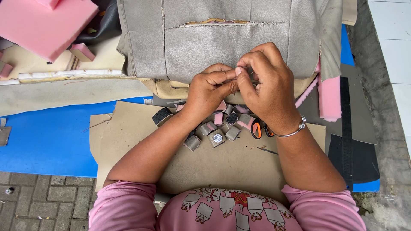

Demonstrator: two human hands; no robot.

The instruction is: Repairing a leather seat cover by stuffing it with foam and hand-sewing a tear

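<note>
Fingertips pinched together over grey upholstery.

Something too small to identify is nipped between left hand [210,87] and right hand [266,83], both closed, against the grey cover [192,47]; small covered buttons [217,137] are kept within reach.

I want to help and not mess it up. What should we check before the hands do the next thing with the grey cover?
1. Both hands meet at one spot: ok. The left hand and right hand pinch fingertips together over the grey leatherette cover.
2. What they pinch: cannot tell, too small and hidden.
3. Open seam in the cover: not ok, it still gapes with foam showing.
4. Orange-handled scissors: ok, lying close under the right wrist, blades hidden.
5. Small wrapped foam pieces: ok, gathered on the cardboard beneath the hands.
</note>
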